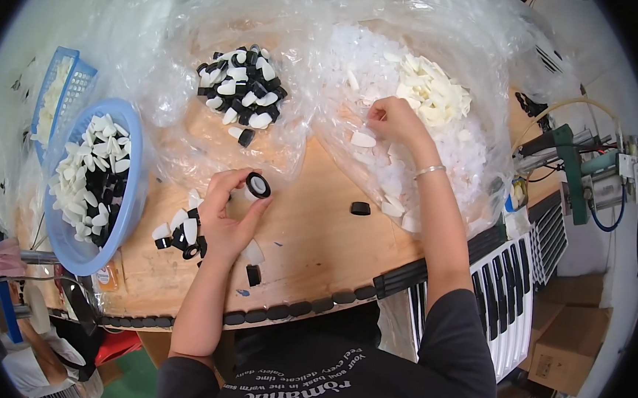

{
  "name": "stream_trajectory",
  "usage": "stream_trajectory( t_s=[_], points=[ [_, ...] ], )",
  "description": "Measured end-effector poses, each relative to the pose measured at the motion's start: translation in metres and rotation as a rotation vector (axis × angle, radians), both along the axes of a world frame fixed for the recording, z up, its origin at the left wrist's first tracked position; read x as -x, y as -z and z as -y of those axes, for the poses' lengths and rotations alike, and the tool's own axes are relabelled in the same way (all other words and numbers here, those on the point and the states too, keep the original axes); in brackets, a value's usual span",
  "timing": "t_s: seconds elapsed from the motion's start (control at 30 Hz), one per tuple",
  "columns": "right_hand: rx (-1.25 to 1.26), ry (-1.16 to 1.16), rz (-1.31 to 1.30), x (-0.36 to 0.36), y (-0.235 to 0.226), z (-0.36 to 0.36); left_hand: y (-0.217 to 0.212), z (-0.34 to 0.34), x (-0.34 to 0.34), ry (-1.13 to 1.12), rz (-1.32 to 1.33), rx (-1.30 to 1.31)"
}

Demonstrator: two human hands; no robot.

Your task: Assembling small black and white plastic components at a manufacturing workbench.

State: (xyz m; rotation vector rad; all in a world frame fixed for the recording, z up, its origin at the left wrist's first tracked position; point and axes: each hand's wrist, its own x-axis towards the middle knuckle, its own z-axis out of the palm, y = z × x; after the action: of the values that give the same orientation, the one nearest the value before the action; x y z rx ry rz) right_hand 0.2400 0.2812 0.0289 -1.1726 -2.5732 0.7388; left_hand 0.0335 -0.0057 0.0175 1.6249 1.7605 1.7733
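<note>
My left hand [223,218] holds a round black cap [259,186] with a pale inner ring between thumb and fingers, above the wooden table. My right hand [397,119] is over a clear plastic bag [325,118] at the right, fingertips pinched together; whatever they hold is hidden. Around it lie cream-white pointed pieces [436,92] and many small translucent pieces [469,161]. One black cap [360,208] lies alone mid-table. Another black cap [254,275] sits near the front edge. Several black-and-white assembled pieces [184,226] are heaped beside my left wrist.
A blue basin [136,186] full of white-and-black pieces stands at left, with a blue basket [81,79] behind it. More such pieces [242,83] lie on plastic at the back. Black blocks [300,309] line the front edge. A machine [594,174] stands right; another person's arm [45,357] shows lower left.
</note>
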Motion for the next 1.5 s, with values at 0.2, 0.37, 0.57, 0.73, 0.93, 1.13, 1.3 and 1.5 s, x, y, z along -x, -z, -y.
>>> stream_trajectory(
  t_s=[0.2,0.37,0.57,0.73,0.93,1.13,1.3,1.5],
  points=[
    [-0.120,0.037,-0.015,0.000,0.016,0.014,-0.003,-0.006,-0.009,0.056,-0.061,-0.012],
    [-0.419,0.097,-0.187,0.009,-0.003,0.038,-0.004,-0.003,-0.005,0.000,-0.072,-0.038],
    [0.276,-0.158,-0.810,0.042,-0.044,0.160,0.000,-0.003,-0.011,-0.069,-0.114,-0.091],
    [0.101,-0.212,-0.985,0.055,-0.030,0.189,-0.007,-0.002,-0.018,-0.102,-0.150,-0.143],
    [-0.243,-0.230,-0.983,0.057,-0.030,0.195,-0.010,0.000,-0.020,-0.148,-0.245,-0.176],
    [-0.299,-0.302,-0.940,0.060,-0.021,0.197,-0.007,0.000,-0.018,-0.142,-0.247,-0.188],
    [-0.312,-0.368,-0.878,0.058,-0.020,0.197,-0.006,0.000,-0.016,-0.155,-0.232,-0.191],
    [0.761,-0.111,-1.010,0.056,-0.021,0.197,-0.006,-0.002,-0.017,-0.107,-0.265,-0.171]
  ],
)
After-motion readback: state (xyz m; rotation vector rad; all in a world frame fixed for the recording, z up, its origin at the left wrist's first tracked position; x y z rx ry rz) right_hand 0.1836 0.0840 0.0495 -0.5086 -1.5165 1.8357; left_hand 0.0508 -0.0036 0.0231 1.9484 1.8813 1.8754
